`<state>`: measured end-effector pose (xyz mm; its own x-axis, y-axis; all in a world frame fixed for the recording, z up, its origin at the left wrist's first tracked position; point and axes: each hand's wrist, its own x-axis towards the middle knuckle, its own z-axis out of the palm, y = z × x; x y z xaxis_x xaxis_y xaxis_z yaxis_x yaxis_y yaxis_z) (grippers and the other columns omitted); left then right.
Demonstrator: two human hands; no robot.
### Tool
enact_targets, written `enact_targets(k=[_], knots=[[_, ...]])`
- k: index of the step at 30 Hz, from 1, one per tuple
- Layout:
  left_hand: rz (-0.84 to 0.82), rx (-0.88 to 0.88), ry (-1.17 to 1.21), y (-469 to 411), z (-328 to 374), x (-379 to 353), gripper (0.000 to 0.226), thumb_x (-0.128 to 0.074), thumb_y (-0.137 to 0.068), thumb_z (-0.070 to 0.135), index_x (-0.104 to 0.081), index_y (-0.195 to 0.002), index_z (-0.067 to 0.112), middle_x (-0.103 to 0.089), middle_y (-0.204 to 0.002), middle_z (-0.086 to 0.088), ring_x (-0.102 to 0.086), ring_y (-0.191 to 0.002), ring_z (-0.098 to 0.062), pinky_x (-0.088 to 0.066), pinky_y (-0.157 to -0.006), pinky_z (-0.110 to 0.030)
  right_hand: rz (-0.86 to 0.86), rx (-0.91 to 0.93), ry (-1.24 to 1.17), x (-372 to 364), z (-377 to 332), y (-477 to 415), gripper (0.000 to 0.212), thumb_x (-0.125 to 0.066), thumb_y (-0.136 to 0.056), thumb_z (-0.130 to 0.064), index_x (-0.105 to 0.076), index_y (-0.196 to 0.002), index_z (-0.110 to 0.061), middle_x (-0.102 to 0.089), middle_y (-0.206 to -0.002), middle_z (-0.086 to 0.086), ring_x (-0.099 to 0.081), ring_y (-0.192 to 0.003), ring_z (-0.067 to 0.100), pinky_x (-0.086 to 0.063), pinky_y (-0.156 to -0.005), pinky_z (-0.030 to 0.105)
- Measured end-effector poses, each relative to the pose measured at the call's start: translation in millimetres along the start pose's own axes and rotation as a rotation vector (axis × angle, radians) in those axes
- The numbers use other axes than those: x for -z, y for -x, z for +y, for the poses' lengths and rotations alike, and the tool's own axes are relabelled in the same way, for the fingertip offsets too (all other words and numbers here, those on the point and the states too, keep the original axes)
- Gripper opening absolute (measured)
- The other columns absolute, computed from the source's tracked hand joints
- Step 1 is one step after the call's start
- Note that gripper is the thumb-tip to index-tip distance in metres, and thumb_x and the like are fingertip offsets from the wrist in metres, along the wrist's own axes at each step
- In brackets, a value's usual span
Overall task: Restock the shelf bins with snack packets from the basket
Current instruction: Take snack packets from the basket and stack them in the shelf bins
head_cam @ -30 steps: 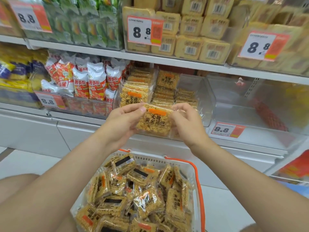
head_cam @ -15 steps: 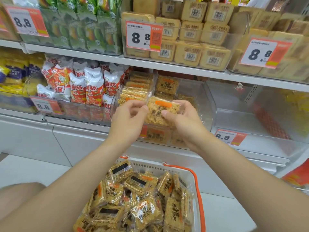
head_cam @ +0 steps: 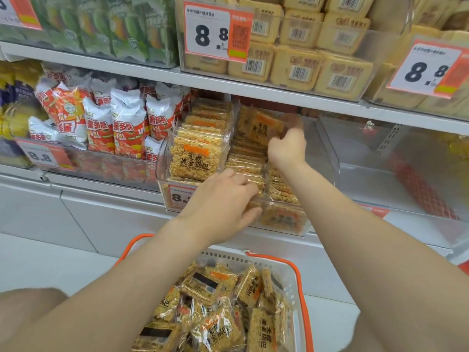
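Snack packet (head_cam: 262,128) no longer out in front between two hands as half a second ago: now deep inside the clear bin (head_cam: 327,148), upright at the back, pinched at its lower right corner by the right hand (head_cam: 288,147). Fingertips blurred there, but curled onto the wrapper by the look of it. Left hand (head_cam: 220,201) let go of it and dropped to the bin's front, fingers (head_cam: 241,180) laid over the flat middle rows, thumb below against the front wall; pinching or merely steadying, cannot tell.

Meaning for the job: one packet as good as shelved, not yet released. Plenty more packets (head_cam: 261,331) waiting in the basket (head_cam: 298,275), below both wrists.

Just above the right fingertips, the upper shelf (head_cam: 266,94), so little headroom for a standing packet. Left of the left fingers, a front-facing packet (head_cam: 194,158) standing upright, and a price tag (head_cam: 177,196) partly covered by the hand. Further left, red-and-white bags (head_cam: 124,130). Right of the right fingers, beyond the bin wall, a neighbouring bin (head_cam: 406,158).
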<state>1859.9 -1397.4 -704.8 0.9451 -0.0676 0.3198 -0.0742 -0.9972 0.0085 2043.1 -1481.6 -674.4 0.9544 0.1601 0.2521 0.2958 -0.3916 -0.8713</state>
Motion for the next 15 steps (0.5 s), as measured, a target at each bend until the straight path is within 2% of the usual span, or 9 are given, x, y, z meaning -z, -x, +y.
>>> enact_targets(k=[2,4,5,7,9,11,15], knots=[[-0.012,-0.016,0.032,-1.1,-1.4,-4.8,0.044,-0.047,-0.105,0.052,-0.059,-0.137,0.024,-0.062,-0.134,0.001,-0.052,-0.126,-0.022,-0.045,-0.106,-0.041,0.004,0.06,0.022,-5.3,1.7,-8.6,0.046,-0.058,-0.091,0.004,-0.05,-0.13,-0.02,-0.06,-0.12,0.003,-0.06,-0.111,0.026,-0.054,-0.096,0.039],[-0.04,-0.042,0.007,-1.1,-2.1,-12.7,0.057,-0.042,-0.109,0.048,-0.039,-0.158,0.019,-0.042,-0.164,-0.007,-0.038,-0.15,-0.026,-0.034,-0.122,-0.043,0.001,0.098,0.106,-13.9,6.5,-19.5,0.046,-0.063,-0.089,-0.002,-0.055,-0.129,-0.023,-0.065,-0.12,0.004,-0.06,-0.117,0.03,-0.056,-0.098,0.044],[-0.036,-0.056,-0.032,-0.9,-1.8,-17.2,0.06,-0.037,-0.111,0.047,-0.033,-0.163,0.017,-0.033,-0.169,-0.01,-0.033,-0.155,-0.027,-0.03,-0.125,-0.044,0.019,0.107,0.157,-18.3,8.1,-25.1,0.041,-0.066,-0.091,-0.008,-0.057,-0.128,-0.023,-0.067,-0.119,0.005,-0.061,-0.117,0.031,-0.057,-0.096,0.044],[-0.014,-0.074,-0.095,-1.1,-1.7,-24.6,0.062,-0.026,-0.111,0.043,-0.033,-0.163,0.011,-0.035,-0.169,-0.014,-0.036,-0.155,-0.028,-0.032,-0.124,-0.046,0.106,0.068,0.233,-22.7,5.9,-35.2,0.038,-0.072,-0.093,-0.023,-0.056,-0.128,-0.022,-0.07,-0.117,0.006,-0.066,-0.111,0.03,-0.059,-0.09,0.04],[-0.006,-0.078,-0.11,-2.2,-2.1,-28.1,0.063,-0.021,-0.11,0.04,-0.039,-0.16,0.008,-0.042,-0.164,-0.016,-0.043,-0.151,-0.029,-0.037,-0.121,-0.047,0.166,0.019,0.227,-24.9,5.2,-43.6,0.049,-0.077,-0.093,-0.029,-0.049,-0.132,-0.02,-0.07,-0.121,0.008,-0.068,-0.111,0.03,-0.058,-0.088,0.036],[0.011,-0.083,-0.118,-3.1,-2.0,-30.4,0.061,-0.022,-0.109,0.036,-0.045,-0.157,0.007,-0.047,-0.16,-0.016,-0.047,-0.148,-0.029,-0.041,-0.12,-0.047,0.16,0.036,0.235,-28.8,7.1,-47.9,0.058,-0.079,-0.092,-0.025,-0.045,-0.138,-0.019,-0.069,-0.126,0.01,-0.067,-0.116,0.03,-0.055,-0.09,0.034],[0.06,-0.087,-0.129,-2.8,-1.2,-33.6,0.059,-0.025,-0.108,0.034,-0.051,-0.153,0.006,-0.054,-0.155,-0.017,-0.054,-0.143,-0.029,-0.045,-0.118,-0.045,0.1,0.175,0.414,-37.8,12.6,-50.9,0.046,-0.063,-0.096,-0.006,-0.053,-0.135,-0.026,-0.063,-0.127,0.01,-0.065,-0.11,0.03,-0.042,-0.077,0.028]])
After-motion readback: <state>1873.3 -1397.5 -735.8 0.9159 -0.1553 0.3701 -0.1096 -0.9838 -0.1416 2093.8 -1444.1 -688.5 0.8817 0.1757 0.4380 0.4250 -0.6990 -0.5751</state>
